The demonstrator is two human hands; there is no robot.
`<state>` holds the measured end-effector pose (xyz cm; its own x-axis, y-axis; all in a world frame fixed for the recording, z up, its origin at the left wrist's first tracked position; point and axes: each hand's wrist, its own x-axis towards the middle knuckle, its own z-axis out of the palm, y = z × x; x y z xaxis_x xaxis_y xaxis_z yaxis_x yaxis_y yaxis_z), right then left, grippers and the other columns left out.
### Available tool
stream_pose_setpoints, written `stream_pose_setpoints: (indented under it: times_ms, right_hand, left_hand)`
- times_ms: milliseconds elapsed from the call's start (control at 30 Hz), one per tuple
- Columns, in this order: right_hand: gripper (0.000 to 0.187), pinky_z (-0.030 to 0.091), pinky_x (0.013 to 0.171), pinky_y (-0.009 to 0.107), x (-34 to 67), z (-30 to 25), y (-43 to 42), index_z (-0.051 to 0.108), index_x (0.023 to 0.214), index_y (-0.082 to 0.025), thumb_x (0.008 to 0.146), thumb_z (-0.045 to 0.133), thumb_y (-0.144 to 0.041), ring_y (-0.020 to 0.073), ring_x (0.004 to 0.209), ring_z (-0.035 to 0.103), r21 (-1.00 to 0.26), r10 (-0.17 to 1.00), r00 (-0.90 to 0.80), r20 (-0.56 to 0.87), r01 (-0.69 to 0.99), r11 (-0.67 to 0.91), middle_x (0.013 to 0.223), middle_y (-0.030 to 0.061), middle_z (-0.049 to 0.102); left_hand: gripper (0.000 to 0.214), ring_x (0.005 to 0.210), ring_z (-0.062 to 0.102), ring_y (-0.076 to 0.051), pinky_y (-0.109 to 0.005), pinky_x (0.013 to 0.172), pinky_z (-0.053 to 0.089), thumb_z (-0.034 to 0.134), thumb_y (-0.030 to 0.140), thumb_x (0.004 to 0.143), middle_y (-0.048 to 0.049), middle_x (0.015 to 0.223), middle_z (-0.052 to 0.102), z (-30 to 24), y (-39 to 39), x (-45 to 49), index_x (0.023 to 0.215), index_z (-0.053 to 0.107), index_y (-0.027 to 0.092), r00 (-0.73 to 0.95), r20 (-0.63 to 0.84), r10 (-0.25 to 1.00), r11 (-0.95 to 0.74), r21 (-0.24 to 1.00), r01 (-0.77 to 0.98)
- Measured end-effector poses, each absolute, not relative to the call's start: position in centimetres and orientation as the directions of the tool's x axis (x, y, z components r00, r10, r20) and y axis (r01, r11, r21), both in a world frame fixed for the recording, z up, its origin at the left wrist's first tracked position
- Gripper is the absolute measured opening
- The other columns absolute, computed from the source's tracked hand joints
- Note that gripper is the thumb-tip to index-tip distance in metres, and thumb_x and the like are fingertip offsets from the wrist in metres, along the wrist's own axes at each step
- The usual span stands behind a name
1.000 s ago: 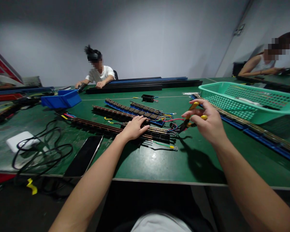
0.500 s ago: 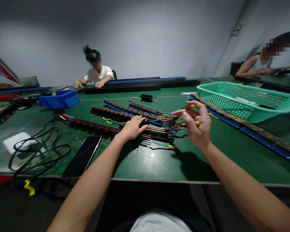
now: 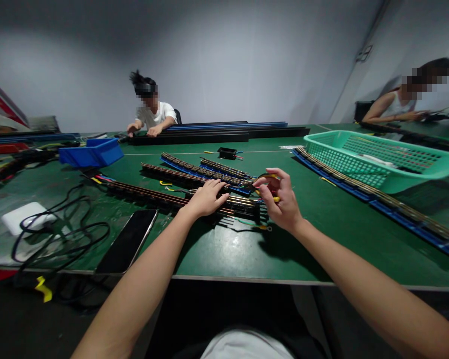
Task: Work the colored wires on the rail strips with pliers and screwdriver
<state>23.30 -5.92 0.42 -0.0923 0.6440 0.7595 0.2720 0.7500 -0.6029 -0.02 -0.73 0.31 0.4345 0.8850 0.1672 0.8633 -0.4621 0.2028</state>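
Note:
My left hand (image 3: 208, 196) lies palm down with fingers stretched over a black rail strip with copper-coloured bars (image 3: 243, 204). In my right hand (image 3: 282, 199) are yellow-handled pliers (image 3: 268, 176), held at the right end of that strip among coloured wires. The pliers' tips are partly hidden by the strips and wires. Other strips lie just beyond: a blue-based one (image 3: 187, 165) and a dark one (image 3: 164, 173). A green wire with a ring terminal (image 3: 269, 229) rests on the table below the strip.
A green basket (image 3: 389, 182) stands at the right beside a long blue-based rail (image 3: 374, 194). To the left are a phone (image 3: 129, 242), a white charger with cables (image 3: 28, 217) and a blue bin (image 3: 92, 153). A small black box (image 3: 228, 152) sits behind. Two other people sit across the table.
My right hand has moved left and slightly down with the pliers, bringing them to the strip's wired end. The left hand has stayed in place.

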Motion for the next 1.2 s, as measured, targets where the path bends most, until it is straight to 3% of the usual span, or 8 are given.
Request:
stream_pose_setpoints:
  times_ms: [167,400,567,767,933,1100,1200]
  right_hand:
    - [0.036,0.047,0.053,0.02,23.5,0.3,-5.8,0.036,0.13,-0.026,0.097,0.051,-0.024,0.0117,0.067,0.063,-0.56,0.629,-0.142,0.764,0.338,0.756,0.095,0.003,0.068]
    - [0.03,0.053,0.069,0.026,23.7,0.9,-6.2,0.052,0.116,-0.021,0.091,0.043,-0.007,0.0138,0.072,0.065,-0.144,0.362,-0.502,0.785,0.422,0.895,0.087,0.0048,0.068]
    - [0.036,0.052,0.069,0.027,23.9,1.1,-6.2,0.056,0.115,-0.021,0.086,0.043,-0.004,0.0164,0.078,0.066,-0.045,0.339,-0.603,0.722,0.448,0.893,0.09,0.0065,0.07]
    - [0.035,0.052,0.07,0.027,24.4,1.2,-6.1,0.057,0.115,-0.02,0.087,0.043,-0.004,0.0162,0.078,0.066,-0.037,0.334,-0.59,0.735,0.457,0.889,0.091,0.0073,0.07]
    - [0.037,0.049,0.063,0.024,24.1,1.5,-6.4,0.059,0.113,-0.02,0.083,0.045,-0.004,0.0153,0.071,0.064,0.033,0.31,-0.64,0.703,0.464,0.885,0.088,0.0062,0.071]
    - [0.033,0.052,0.067,0.023,24.0,1.4,-6.4,0.056,0.115,-0.021,0.089,0.045,-0.005,0.0138,0.071,0.067,-0.107,0.368,-0.525,0.768,0.461,0.881,0.09,0.0056,0.073]
    - [0.031,0.05,0.059,0.022,24.1,1.3,-6.3,0.053,0.118,-0.022,0.091,0.047,-0.008,0.0124,0.062,0.065,-0.171,0.402,-0.461,0.791,0.465,0.869,0.09,0.005,0.072]
  left_hand:
    - [0.057,0.148,0.031,-0.029,-0.051,0.116,0.033,0.04,0.053,0.099,-0.0119,0.157,0.041,0.3,-0.7,0.0,0.145,0.047,0.02,0.444,0.167,0.881,-0.47,0.187,0.863]
    - [0.058,0.147,0.031,-0.029,-0.051,0.117,0.032,0.04,0.053,0.099,-0.0119,0.157,0.04,0.3,-0.8,0.1,0.145,0.047,0.02,0.435,0.169,0.884,-0.463,0.197,0.864]
    - [0.058,0.148,0.031,-0.029,-0.051,0.118,0.031,0.04,0.053,0.099,-0.0116,0.158,0.039,0.3,-0.7,0.1,0.146,0.046,0.019,0.435,0.154,0.887,-0.459,0.199,0.866]
    - [0.057,0.148,0.031,-0.028,-0.051,0.117,0.031,0.04,0.053,0.099,-0.0111,0.157,0.04,0.1,-0.5,0.0,0.145,0.046,0.021,0.44,0.165,0.883,-0.467,0.203,0.861]
    - [0.057,0.148,0.031,-0.028,-0.051,0.117,0.031,0.039,0.053,0.099,-0.0109,0.157,0.04,0.2,-0.6,0.0,0.145,0.047,0.021,0.439,0.164,0.883,-0.466,0.208,0.86]
    - [0.057,0.148,0.031,-0.027,-0.049,0.118,0.031,0.04,0.054,0.098,-0.0104,0.157,0.04,0.3,-0.7,0.0,0.145,0.047,0.022,0.436,0.163,0.885,-0.462,0.201,0.864]
    - [0.058,0.148,0.031,-0.028,-0.051,0.117,0.031,0.039,0.054,0.098,-0.0117,0.157,0.04,0.4,-0.7,0.0,0.145,0.047,0.021,0.435,0.159,0.886,-0.461,0.207,0.863]
